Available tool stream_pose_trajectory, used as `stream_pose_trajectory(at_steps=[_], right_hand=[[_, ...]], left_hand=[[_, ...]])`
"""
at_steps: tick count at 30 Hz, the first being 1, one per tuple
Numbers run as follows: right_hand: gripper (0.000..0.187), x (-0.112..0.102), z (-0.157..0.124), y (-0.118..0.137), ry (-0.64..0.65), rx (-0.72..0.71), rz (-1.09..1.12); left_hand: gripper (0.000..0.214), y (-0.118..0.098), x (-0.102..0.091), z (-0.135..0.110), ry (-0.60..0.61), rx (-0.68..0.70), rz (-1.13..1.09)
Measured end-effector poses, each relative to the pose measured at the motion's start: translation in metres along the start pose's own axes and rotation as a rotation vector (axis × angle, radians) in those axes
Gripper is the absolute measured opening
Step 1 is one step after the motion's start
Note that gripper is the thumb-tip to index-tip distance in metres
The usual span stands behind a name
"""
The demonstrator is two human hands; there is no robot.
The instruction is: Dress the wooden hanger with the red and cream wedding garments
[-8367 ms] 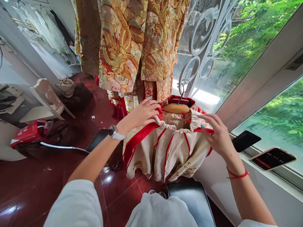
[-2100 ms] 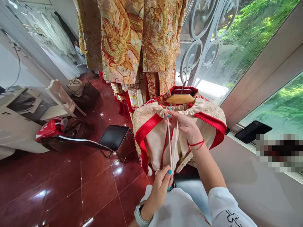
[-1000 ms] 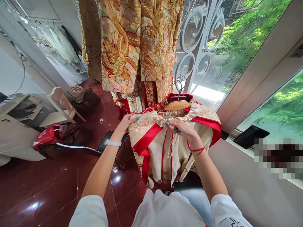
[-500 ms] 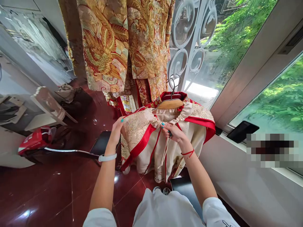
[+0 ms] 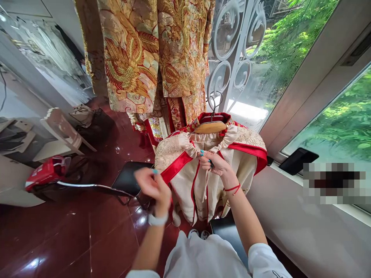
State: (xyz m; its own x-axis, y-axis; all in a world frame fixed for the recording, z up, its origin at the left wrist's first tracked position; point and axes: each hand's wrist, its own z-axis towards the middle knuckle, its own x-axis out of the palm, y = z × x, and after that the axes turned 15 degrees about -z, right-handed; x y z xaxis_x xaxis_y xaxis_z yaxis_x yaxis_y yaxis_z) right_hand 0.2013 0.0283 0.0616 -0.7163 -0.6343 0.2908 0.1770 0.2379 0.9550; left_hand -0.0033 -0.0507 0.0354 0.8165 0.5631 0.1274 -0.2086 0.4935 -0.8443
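Observation:
A cream and red embroidered garment bag [image 5: 176, 148] hangs bunched round a wooden hanger [image 5: 210, 127] in front of me. Its gathered top is drawn tight by a cream drawstring [image 5: 206, 179] that dangles down the front. My right hand [image 5: 213, 162] is closed in a pinch on the drawstring just under the gathered opening. My left hand [image 5: 152, 186] is off the bag, lower and to the left, smeared by motion, so its fingers are unclear. A white watch sits on that wrist.
Gold and red embroidered robes [image 5: 147, 54] hang above the bag. A black chair [image 5: 130, 181] stands on the glossy red floor at left, a second black seat [image 5: 227, 231] by my knees. A dark phone [image 5: 298, 160] lies on the window sill. White scrolled ironwork [image 5: 234, 42] backs the hanger.
My left hand has let go of the bag's left shoulder and dropped back toward me. The right hand keeps its pinch on the drawstring.

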Motion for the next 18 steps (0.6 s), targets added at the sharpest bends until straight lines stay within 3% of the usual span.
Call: stream_pose_trajectory(at_steps=[1,3,5,7,9,14,18], right_hand=[[0.045,0.001,-0.001,0.000,0.002,0.010,0.013],[0.044,0.002,-0.003,0.001,0.002,0.037,0.036],[0.043,0.003,-0.006,0.002,-0.009,0.052,0.058],[0.043,0.005,-0.008,0.005,-0.025,0.053,0.065],[0.043,0.008,-0.008,0.009,-0.041,0.055,0.055],[0.023,0.014,0.000,0.027,-0.093,0.106,0.037],[0.016,0.018,0.007,0.029,-0.112,0.091,0.033]], left_hand=[[0.040,-0.004,0.011,-0.031,0.018,-0.013,-0.056],[0.043,-0.009,0.039,-0.078,0.277,-0.276,-0.220],[0.046,-0.011,0.062,-0.097,0.476,-0.544,-0.333],[0.055,-0.015,0.072,-0.095,0.619,-0.727,-0.412],[0.063,-0.025,0.069,-0.086,0.681,-0.809,-0.479],[0.066,-0.064,0.044,-0.075,0.678,-0.868,-0.576],[0.067,-0.070,0.037,-0.080,0.668,-0.890,-0.574]])
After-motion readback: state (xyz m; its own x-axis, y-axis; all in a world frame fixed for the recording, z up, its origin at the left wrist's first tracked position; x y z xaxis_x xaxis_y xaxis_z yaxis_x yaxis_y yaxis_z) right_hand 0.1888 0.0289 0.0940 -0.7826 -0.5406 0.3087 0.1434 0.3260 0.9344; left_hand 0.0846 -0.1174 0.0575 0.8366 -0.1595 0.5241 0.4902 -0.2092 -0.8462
